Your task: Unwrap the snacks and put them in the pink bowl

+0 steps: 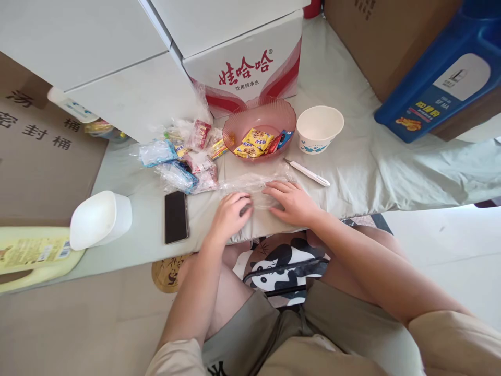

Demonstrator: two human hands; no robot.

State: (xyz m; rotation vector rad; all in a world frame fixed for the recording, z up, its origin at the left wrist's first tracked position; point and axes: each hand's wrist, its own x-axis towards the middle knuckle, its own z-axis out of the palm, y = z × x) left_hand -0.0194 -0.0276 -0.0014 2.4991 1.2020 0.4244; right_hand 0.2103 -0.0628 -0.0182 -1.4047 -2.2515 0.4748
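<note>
A crumpled clear plastic bag (256,185) lies on the cloth-covered surface in front of me. My left hand (230,216) rests at its left edge, fingers loosely bent and thumb apart from them. On the bag's right side, my right hand (293,202) lies with its fingers stretched out flat. A white utility knife (309,173) is just beyond my right hand. Behind the bag, a pink scalloped bowl (238,117) holds yellow, red and blue snack packets (258,140). To the left is a pile of wrapped packets and plastic wrapping (178,175).
A paper tub (320,128) stands right of the bowl. A phone (176,216) and a white container (102,219) are on the left, near a yellowish jug (39,256). White-and-red carton (242,73) and white drawers (117,52) stand behind; a blue bottle (438,78) leans at right.
</note>
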